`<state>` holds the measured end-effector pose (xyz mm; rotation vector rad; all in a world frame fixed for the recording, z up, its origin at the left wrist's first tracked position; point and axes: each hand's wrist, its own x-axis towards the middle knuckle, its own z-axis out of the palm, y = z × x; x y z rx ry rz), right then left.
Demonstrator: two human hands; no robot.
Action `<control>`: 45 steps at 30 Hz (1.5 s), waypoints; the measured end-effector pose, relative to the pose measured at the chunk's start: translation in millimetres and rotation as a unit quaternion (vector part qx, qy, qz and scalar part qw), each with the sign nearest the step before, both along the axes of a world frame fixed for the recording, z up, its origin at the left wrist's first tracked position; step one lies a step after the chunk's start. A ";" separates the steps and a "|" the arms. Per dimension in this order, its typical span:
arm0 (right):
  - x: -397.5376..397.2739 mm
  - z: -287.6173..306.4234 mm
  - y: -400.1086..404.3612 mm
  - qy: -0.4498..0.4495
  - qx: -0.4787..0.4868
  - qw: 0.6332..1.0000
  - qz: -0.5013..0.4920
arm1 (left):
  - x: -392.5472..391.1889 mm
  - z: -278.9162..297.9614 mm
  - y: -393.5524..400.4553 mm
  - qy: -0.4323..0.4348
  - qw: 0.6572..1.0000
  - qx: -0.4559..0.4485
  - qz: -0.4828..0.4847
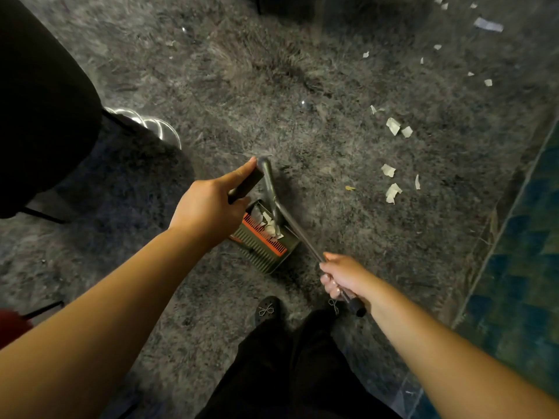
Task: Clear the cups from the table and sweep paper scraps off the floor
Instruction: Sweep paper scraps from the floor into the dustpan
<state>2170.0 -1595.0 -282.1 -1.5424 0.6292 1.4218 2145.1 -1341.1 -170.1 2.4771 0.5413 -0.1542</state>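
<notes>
My left hand [208, 204] grips the dark handle [246, 184] of an upright dustpan [263, 240], which is grey-green with an orange comb and stands on the grey carpet just ahead of my feet. A few white paper scraps [269, 225] lie inside the pan. My right hand [340, 275] grips a thin metal broom pole [298, 234] near its black end cap [357, 308]; the pole runs up and left over the pan. Several white paper scraps [393, 125] are scattered on the carpet to the right, more of these scraps [391, 192] lying closer.
A black chair [45, 116] with a shiny metal frame [151, 124] stands at the left. A blue-green patterned surface [520, 267] borders the carpet at the right. My black shoes [267, 309] and trousers are at the bottom centre. A longer paper strip [488, 25] lies far right.
</notes>
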 end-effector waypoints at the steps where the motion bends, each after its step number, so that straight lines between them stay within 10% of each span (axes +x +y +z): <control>1: -7.6 3.8 -4.5 0.006 -0.003 1.000 0.002 | 0.2 0.5 1.0 0.000 1.000 -0.004 0.001; 28: 107.4 62.7 -213.2 -0.133 -0.122 0.943 -0.280 | 190.3 7.6 -117.2 0.013 0.989 -0.014 -0.147; 45: 248.8 -7.9 -317.0 -0.131 -0.221 0.949 -0.181 | 349.2 -5.6 -210.8 0.024 0.980 -0.003 -0.198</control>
